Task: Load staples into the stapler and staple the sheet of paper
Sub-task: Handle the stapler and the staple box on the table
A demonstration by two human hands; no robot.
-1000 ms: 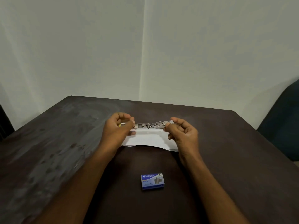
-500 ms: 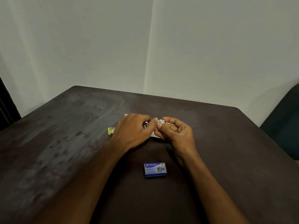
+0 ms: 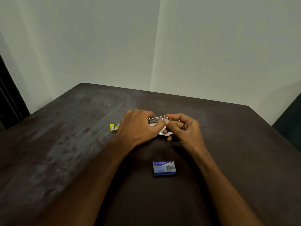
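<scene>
Both my hands meet over the middle of the dark table (image 3: 228,144). My left hand (image 3: 138,126) covers and grips the stapler (image 3: 155,120); its metal magazine shows between the hands and its yellow end (image 3: 114,127) sticks out to the left. My right hand (image 3: 184,128) pinches the magazine's front tip with thumb and forefinger. The white sheet of paper (image 3: 163,132) lies under the hands, almost wholly hidden. A blue staple box (image 3: 164,168) lies shut on the table nearer to me.
A single loose staple (image 3: 90,148) lies on the table to the left. Pale walls meet in a corner behind the table. A dark chair (image 3: 291,121) stands at the right edge, a dark frame at the far left.
My left hand slid right over the stapler, so its yellow end now shows on the left. The hands came closer together and hide most of the paper. The camera tilted down.
</scene>
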